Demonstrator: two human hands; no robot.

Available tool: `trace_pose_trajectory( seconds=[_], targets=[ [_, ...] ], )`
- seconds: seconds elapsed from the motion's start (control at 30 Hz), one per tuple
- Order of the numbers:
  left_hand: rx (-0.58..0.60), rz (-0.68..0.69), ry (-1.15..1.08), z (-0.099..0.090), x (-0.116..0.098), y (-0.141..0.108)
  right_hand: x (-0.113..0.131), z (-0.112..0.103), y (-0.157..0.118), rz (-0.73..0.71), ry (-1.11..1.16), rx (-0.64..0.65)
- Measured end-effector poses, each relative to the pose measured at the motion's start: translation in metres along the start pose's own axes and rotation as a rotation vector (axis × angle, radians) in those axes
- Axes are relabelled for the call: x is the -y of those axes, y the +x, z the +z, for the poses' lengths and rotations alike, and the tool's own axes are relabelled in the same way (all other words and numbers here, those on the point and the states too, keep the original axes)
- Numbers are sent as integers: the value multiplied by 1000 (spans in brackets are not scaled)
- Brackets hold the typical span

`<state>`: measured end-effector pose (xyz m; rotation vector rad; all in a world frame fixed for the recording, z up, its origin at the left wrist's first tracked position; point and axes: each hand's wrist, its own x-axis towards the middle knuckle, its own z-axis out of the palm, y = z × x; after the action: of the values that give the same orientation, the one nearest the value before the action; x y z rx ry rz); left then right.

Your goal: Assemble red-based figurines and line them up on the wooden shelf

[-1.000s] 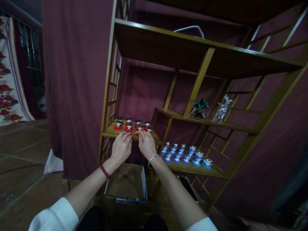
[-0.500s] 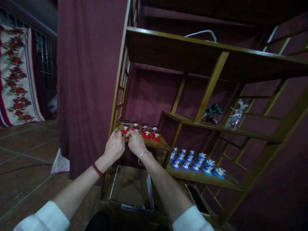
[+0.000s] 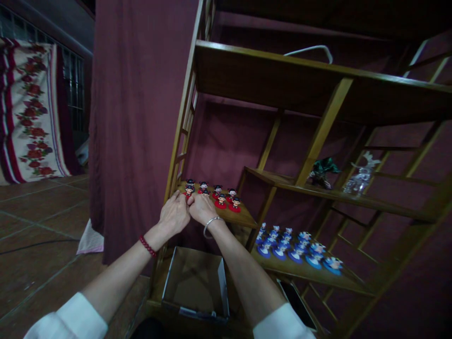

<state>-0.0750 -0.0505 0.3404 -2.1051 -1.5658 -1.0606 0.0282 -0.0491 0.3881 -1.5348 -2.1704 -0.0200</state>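
Several small black-haired figurines on red bases [image 3: 221, 200] stand in rows on the upper left shelf [image 3: 243, 217]. My left hand [image 3: 175, 214] is at that shelf's front left corner, its fingers bent around the front-left figurine [image 3: 189, 189]. Right beside it, my right hand [image 3: 203, 208] has its fingers curled in against the same figurine and partly covers another one behind it. The two hands touch or nearly touch. The fingertips are mostly hidden, and the figurine's base is partly covered.
An open cardboard box [image 3: 196, 282] lies below my hands. Blue-based figurines [image 3: 296, 250] stand on the lower right shelf [image 3: 318, 277]. Near them are a dark flat tablet-like object [image 3: 297, 303], a glass ornament [image 3: 360, 176] and a green ornament [image 3: 323, 172].
My right hand has moved left, closer to my left hand and the front-left figurine. The camera view has shifted slightly, so the shelves appear further right.
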Motion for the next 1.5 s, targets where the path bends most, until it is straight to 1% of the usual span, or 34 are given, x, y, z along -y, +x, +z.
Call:
trace_pose_trajectory(
  seconds=[0.17, 0.37, 0.47, 0.63, 0.8, 1.0, 1.2, 1.4, 1.5],
  targets=[
    [93, -35, -3, -10, -5, 4, 1, -2, 1, 20, 12, 0],
    [92, -73, -49, -12, -7, 4, -1, -4, 7, 5, 42, 64],
    [58, -88, -50, -8, -6, 3, -3, -4, 8, 4, 67, 75],
    [-35, -62, -36, 1, -3, 1, -8, 1, 8, 15, 116, 43],
    [-97, -86, -38, 3, -7, 0, -11, 3, 8, 34, 136, 23],
    [-131, -75, -28, 7, -8, -2, -9, 1, 6, 36, 132, 29],
    [-187, -20, 13, 10, -6, -4, -9, 1, 3, 40, 139, 14],
    [-199, -11, 23, 9, -8, -7, -18, 3, -3, 8, 244, -63],
    [-210, -12, 8, 8, -9, -9, -27, 8, -6, 7, 336, -67]
  ],
)
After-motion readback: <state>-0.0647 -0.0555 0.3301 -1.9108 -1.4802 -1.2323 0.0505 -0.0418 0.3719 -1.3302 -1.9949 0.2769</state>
